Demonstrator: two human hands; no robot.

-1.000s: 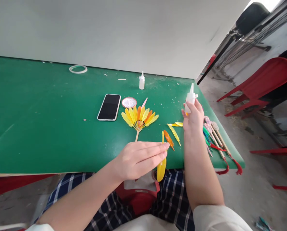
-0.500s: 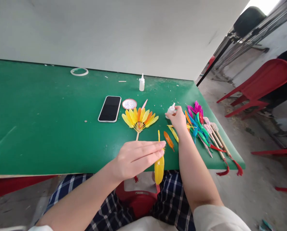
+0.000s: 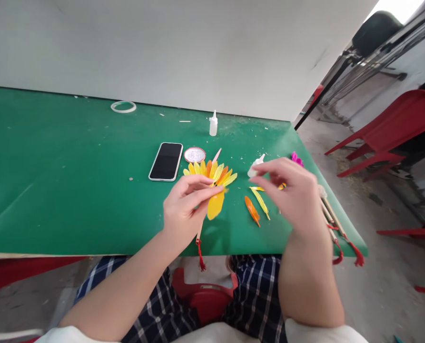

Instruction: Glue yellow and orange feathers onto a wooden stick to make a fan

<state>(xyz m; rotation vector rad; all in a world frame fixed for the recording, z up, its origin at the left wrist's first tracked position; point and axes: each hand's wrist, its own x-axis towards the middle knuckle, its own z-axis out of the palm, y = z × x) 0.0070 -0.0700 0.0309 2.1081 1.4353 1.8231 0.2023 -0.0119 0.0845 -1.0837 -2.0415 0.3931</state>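
Note:
My left hand (image 3: 187, 202) pinches a yellow feather (image 3: 215, 206), its broad tip pointing down toward me. Just behind it lies a fan of yellow and orange feathers (image 3: 230, 178) on a wooden stick, partly covered by my hand; a red tassel (image 3: 201, 257) hangs from the stick over the table edge. My right hand (image 3: 291, 190) hovers, somewhat blurred, with thumb and fingers apart and nothing seen between them. Beside its fingertips a small white squeeze bottle (image 3: 255, 167) stands on the table. An orange feather (image 3: 252, 211) and a yellow-green feather (image 3: 261, 202) lie between my hands.
A phone (image 3: 165, 162), a round red-rimmed lid (image 3: 194, 155) and a second dropper bottle (image 3: 213, 124) are on the green table. A white ring (image 3: 123, 107) lies near the wall. Tasselled sticks (image 3: 331, 219) and magenta feathers (image 3: 297, 159) sit at the right.
My right hand has let go of the white bottle and moved right and toward me. My left hand has carried the yellow feather up and left, over the feather fan.

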